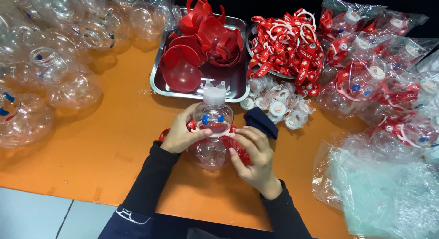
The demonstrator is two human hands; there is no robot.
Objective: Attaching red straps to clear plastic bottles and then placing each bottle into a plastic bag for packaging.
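**A slippery bottle, a half-seated red collar**

At centre frame, the clear plastic snowman-shaped bottle with a white crown cap lies on the orange table top, its cap pointing toward the top of the frame. The left hand curls around the bottle's waist, thumb pressing the narrow red strap against it. The right hand cups the lower bulb from the other side, fingertips pinching the strap's red edge.

The risk, as I see it, is slip: the plastic is smooth and round, so an uneven pull could roll the bottle out of both grips or leave the strap crooked. Squeezing hard could dent the thin wall.

Just above the hands sits a steel tray of red cup-shaped shells, and to its right a round pan heaped with red printed straps. A cluster of small white caps lies just beside the right hand, with a dark blue cloth touching its fingers; a careless sweep would scatter them. Empty clear bottles crowd the upper left; bagged finished bottles and loose clear bags fill the right edge.
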